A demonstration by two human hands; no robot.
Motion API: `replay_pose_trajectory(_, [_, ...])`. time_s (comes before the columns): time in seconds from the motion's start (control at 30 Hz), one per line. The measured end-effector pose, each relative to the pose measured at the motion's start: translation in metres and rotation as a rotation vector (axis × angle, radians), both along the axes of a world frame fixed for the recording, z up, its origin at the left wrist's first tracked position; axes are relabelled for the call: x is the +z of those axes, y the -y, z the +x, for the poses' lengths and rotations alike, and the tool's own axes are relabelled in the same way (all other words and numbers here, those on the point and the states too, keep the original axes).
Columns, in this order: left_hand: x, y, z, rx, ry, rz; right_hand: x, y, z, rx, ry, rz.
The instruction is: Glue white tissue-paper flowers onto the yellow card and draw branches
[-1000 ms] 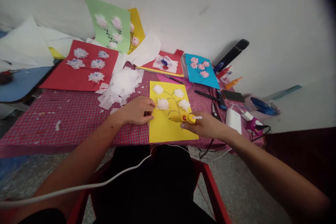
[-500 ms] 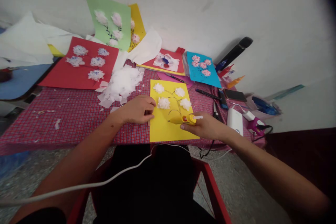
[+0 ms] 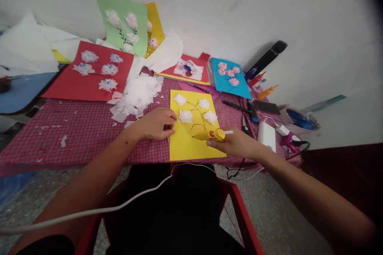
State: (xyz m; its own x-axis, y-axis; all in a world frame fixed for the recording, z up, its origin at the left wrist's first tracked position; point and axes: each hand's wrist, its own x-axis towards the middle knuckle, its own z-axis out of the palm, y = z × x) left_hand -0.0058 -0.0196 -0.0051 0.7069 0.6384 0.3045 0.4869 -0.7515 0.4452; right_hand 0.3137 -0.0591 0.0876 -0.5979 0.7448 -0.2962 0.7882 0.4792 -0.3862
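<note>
My right hand is wrapped round a yellow glue gun with a whitish glue stick poking out of its back. The nozzle points left, over or touching a sheet of yellow paper; which of the two I cannot tell. On that sheet are several white tissue flowers and a thin drawn stem with side branches. At the sheet's left edge rests my left hand, its fingers bent, with a gap between thumb and forefinger and nothing visible in them.
A pile of white tissue pieces lies behind my left hand. Flower pictures on red paper, green paper and blue paper stand behind. At right are a pen, scissors, a phone and a white box.
The whole view has shifted very slightly. Both hands, the glue gun and the yellow sheet keep nearly the same places relative to each other.
</note>
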Motion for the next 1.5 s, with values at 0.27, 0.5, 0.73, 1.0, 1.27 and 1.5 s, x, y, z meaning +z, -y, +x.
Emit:
replay_pose_trajectory(0.27, [0.0010,-0.0004,-0.0001,-0.006,-0.007,0.013,0.0033,-0.0014,-0.0007,0.045,-0.009,0.004])
replay_pose_trajectory(0.5, [0.0015,-0.0001,-0.0005,-0.007,-0.011,0.003,0.0019,-0.0020,-0.0004,0.051,-0.003,0.010])
replay_pose_trajectory(0.73, [0.0023,-0.0001,0.0000,-0.007,-0.015,0.001,0.0030,-0.0011,-0.0019,0.031,0.005,-0.005])
replay_pose_trajectory(1.0, [0.0027,0.0003,0.0000,-0.002,-0.013,-0.011,-0.0008,-0.0052,0.0015,0.039,0.016,0.022])
replay_pose_trajectory(1.27, [0.0010,-0.0003,-0.0004,-0.010,-0.013,0.004,0.0016,-0.0036,-0.0014,0.030,0.026,0.011])
replay_pose_trajectory(1.5, [0.0016,0.0001,0.0001,-0.009,-0.013,-0.004,0.0015,-0.0036,0.0000,0.040,0.023,0.018])
